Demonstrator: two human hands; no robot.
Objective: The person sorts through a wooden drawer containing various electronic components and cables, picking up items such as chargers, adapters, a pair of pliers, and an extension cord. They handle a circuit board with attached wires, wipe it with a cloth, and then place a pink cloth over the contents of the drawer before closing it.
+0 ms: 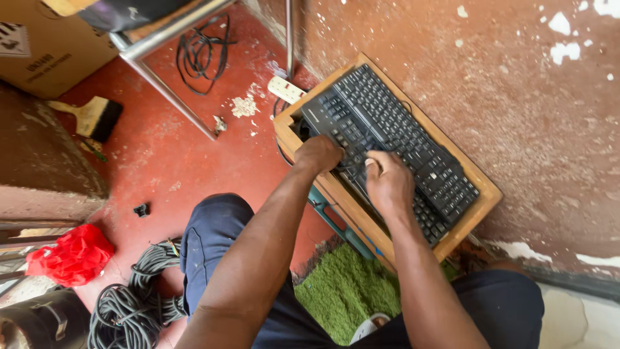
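Two hands of mine are on a black keyboard (394,132), which lies slanted on a small wooden stool (481,187) near the red wall. My left hand (318,155) is curled closed at the keyboard's near left edge; what it pinches I cannot tell. My right hand (389,183) rests on the keys with fingers bent, gripping nothing. A green mat (345,291) lies between my knees, and grey coiled cable (129,300) on the floor at my left.

Keyboard (394,129) keys under hands (387,181) hidden
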